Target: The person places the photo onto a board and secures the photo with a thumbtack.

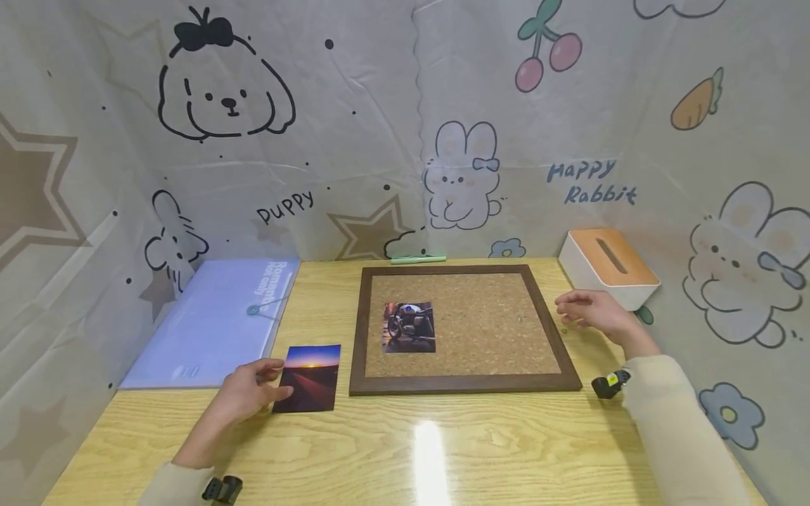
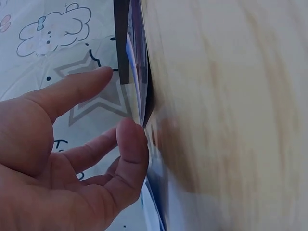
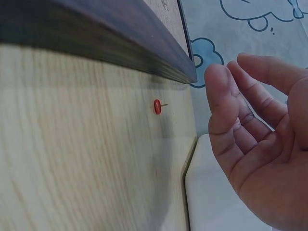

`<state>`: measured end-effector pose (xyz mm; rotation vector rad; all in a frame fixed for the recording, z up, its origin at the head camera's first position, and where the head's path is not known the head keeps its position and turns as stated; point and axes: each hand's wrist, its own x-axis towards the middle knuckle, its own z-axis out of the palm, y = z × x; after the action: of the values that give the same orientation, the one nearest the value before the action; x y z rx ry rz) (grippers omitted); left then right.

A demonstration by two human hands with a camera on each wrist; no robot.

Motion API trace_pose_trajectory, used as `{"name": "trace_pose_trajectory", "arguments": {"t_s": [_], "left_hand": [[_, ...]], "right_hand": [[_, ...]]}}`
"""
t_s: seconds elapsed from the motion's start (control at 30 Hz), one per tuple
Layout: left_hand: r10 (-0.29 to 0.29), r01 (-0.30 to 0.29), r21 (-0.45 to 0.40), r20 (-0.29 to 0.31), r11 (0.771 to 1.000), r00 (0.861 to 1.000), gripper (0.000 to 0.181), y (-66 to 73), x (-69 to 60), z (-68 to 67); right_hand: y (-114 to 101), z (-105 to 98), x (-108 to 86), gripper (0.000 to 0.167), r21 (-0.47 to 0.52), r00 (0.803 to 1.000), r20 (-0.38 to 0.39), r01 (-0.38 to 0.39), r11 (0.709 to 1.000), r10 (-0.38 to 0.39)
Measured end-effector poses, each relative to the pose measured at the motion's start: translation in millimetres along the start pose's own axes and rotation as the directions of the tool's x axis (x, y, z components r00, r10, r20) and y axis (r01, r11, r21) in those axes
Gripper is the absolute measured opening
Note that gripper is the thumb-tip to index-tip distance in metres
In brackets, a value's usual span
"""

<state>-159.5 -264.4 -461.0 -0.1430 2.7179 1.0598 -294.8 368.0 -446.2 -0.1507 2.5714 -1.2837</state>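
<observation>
At the lower left of the head view we see the left hand (image 1: 247,386) at the sunset photo (image 1: 308,378), thumb and fingers parted, gripping nothing; we cannot tell whether they touch it. At right, we see the right hand (image 1: 595,314) loosely curved, empty, near a red thumbtack (image 3: 158,107) beside the corkboard (image 1: 487,323), which bears a motorcycle photo (image 1: 409,329).
</observation>
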Motion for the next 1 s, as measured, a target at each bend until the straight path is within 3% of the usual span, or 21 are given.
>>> {"name": "trace_pose_trajectory", "arguments": {"t_s": [0.3,0.57,0.87,1.0], "left_hand": [[0.019,-0.02,0.12,0.008,0.993,1.0,0.071,2.0,1.8,4.1],[0.052,-0.046,0.182,-0.029,0.982,0.998,0.069,3.3,3.1,5.8],[0.057,-0.056,0.109,-0.005,0.992,0.998,0.062,0.4,3.8,4.6],[0.045,-0.044,0.123,-0.004,0.991,0.999,0.064,1.0,2.9,4.7]], "right_hand": [[13,-3,0.8,0.048,-0.004,1.0,0.002,-0.018,1.0,0.018],[21,-5,-1.5,0.043,-0.033,0.998,0.03,-0.056,0.998,0.057],[26,-4,-1.7,0.038,-0.024,0.991,0.073,-0.111,0.994,0.113],[27,-3,-2.5,0.034,-0.044,0.989,0.076,-0.122,0.992,0.125]]}}
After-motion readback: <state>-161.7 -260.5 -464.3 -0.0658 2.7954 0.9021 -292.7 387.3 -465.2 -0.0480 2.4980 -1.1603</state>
